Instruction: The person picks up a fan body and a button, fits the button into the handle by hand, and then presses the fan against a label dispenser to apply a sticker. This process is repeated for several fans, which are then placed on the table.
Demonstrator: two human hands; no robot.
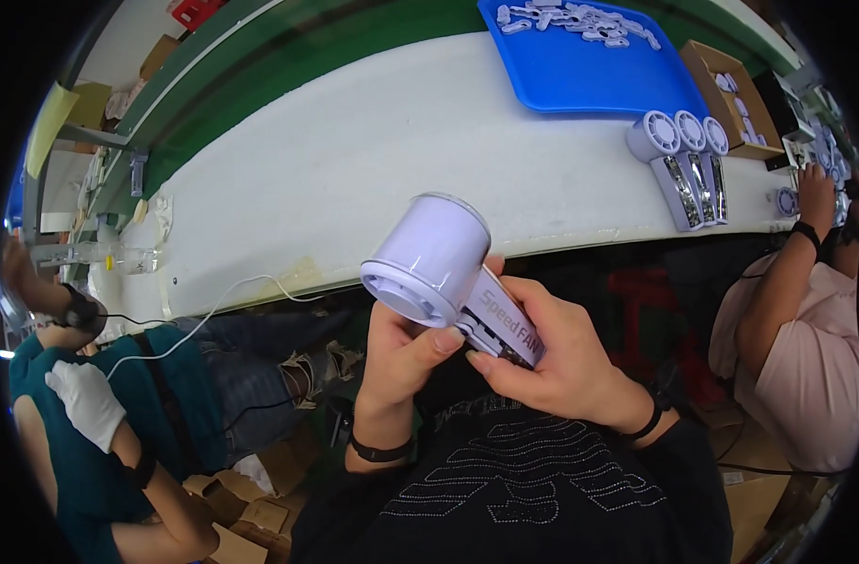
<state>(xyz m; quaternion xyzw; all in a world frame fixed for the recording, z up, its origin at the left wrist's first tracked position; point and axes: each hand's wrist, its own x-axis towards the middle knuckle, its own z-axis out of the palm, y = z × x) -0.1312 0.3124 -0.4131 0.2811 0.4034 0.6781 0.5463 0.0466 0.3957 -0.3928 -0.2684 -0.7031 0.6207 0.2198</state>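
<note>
A light purple handheld fan [434, 249] is held in front of my chest, just off the near edge of the white worktable [335, 150]. Its round drum-shaped head tilts up and to the left, with the vented end facing down toward me. My left hand [401, 352] grips it where head and handle meet, thumb at the joint. Around the handle [500, 324] my right hand [566, 348] is closed, its thumb on the lower side. Dark inner parts show along the handle's open side. Fingers behind the fan are hidden.
Three similar fans [685, 169] lie on the table at right, handles open. Behind them sit a blue tray [589, 80] of small purple parts and a cardboard box [744, 103]. Co-workers sit at left, one hand in a white glove [86, 404], and at right [796, 348].
</note>
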